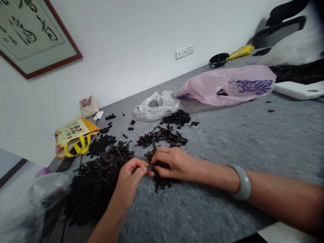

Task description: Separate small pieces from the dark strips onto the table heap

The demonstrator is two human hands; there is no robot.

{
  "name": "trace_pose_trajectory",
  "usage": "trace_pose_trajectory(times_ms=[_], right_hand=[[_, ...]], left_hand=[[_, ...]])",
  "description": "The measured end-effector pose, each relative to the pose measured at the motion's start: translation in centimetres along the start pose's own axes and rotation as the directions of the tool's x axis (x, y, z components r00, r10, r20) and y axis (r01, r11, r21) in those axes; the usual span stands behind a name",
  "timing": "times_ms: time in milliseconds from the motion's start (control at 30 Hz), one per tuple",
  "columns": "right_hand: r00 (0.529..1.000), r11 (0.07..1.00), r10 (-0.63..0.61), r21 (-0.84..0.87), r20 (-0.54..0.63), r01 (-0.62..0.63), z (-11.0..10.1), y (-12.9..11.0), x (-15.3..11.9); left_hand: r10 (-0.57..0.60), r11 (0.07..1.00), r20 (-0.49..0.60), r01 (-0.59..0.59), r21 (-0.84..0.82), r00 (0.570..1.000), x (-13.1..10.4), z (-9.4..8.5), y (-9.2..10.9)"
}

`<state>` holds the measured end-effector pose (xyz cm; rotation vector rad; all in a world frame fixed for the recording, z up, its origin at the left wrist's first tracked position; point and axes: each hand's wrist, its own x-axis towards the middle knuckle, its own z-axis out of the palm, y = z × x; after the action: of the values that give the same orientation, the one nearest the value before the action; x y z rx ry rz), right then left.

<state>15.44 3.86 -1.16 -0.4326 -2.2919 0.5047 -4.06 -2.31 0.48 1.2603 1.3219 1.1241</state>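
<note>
My left hand pinches a small dark strip between thumb and forefinger. Right beside it, my right hand has its fingers curled at the strip's other end, a pale bangle on that wrist. Beneath both hands lies a small pile of dark strips. Beyond them spreads another loose heap of strips. To the left of my left hand is a large mound of black strips. What exactly the strips are is too small to make out.
Round black pieces lie by a clear plastic bag. A pink bag and a white device are at the right. A yellow-handled bag stands left. A black bowl sits near the wall on the grey table.
</note>
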Motion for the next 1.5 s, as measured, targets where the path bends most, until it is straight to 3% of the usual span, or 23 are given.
trace_pose_trajectory(times_ms=[100,233,400,533,700,967,1367,1433,1500], right_hand=[[0.998,0.994,0.013,0.107,-0.066,-0.005,0.0,0.3,0.1],[0.996,0.991,0.028,0.131,-0.083,-0.017,0.0,0.5,0.0],[1.0,0.986,-0.009,0.165,-0.026,0.013,0.0,0.4,-0.1],[0.999,0.983,-0.044,0.179,-0.016,0.046,0.1,0.6,-0.2],[0.997,0.962,0.032,0.272,-0.068,-0.013,0.6,0.8,-0.2],[0.994,0.937,0.096,0.341,-0.046,-0.075,0.7,0.9,-0.3],[0.989,0.906,0.141,0.407,-0.036,-0.114,0.5,0.6,-0.1],[0.982,0.871,0.188,0.465,-0.018,-0.158,0.5,0.6,-0.1],[0.957,0.76,0.281,0.593,0.067,-0.265,0.5,0.7,0.0]], left_hand=[[-0.099,0.977,0.018,0.1,-0.186,0.995,-0.1,-0.1,0.3],[-0.178,0.952,0.025,0.178,-0.249,0.984,-0.1,0.0,0.2],[-0.068,0.997,0.032,0.069,-0.046,0.997,-0.1,-0.1,-0.6],[-0.002,1.0,0.008,0.002,0.021,1.0,-0.2,-0.1,-0.7],[-0.048,0.997,-0.017,0.047,-0.064,0.999,-0.3,0.3,0.0],[-0.141,0.964,-0.016,0.134,-0.23,0.99,-0.6,0.5,0.4],[-0.141,0.957,-0.018,0.132,-0.257,0.99,-0.6,0.6,0.6],[-0.13,0.961,-0.028,0.119,-0.249,0.991,-0.6,0.7,0.6],[-0.11,0.966,-0.049,0.095,-0.24,0.993,-0.6,0.8,0.6]])
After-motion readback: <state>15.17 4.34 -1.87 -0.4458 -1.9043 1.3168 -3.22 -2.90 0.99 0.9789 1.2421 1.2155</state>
